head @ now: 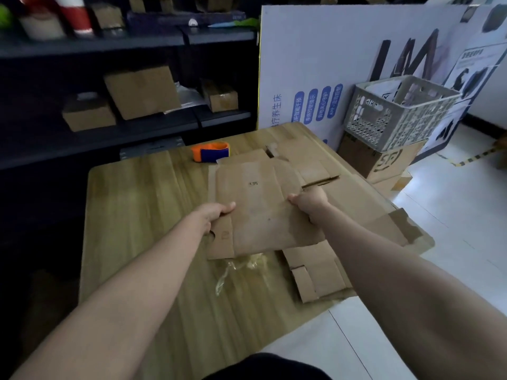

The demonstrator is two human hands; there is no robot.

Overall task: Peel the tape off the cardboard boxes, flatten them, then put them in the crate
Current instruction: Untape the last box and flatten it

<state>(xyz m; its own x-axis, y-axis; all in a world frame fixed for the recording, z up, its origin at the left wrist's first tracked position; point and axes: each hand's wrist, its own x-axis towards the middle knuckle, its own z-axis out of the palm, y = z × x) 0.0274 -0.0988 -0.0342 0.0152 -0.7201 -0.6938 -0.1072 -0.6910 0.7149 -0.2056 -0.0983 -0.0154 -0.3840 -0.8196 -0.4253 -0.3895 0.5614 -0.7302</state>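
I stand at a wooden table (131, 215) on a pale tiled floor (452, 201). Dark shelves (109, 119) of boxes run beyond its far edge, and a white printed board (315, 64) leans past its far right corner. Over the table's middle I hold a flattened box (260, 215), my left hand (216, 212) gripping its left edge and my right hand (310, 200) clenched on its right edge. More flat cardboard (321, 278) covers the table's right half, with crumpled clear tape (238, 270) nearer me. An orange tape dispenser (210, 152) sits at the far edge. The crate (397, 111) stands off the table's far right corner, on a cardboard carton (384, 160).
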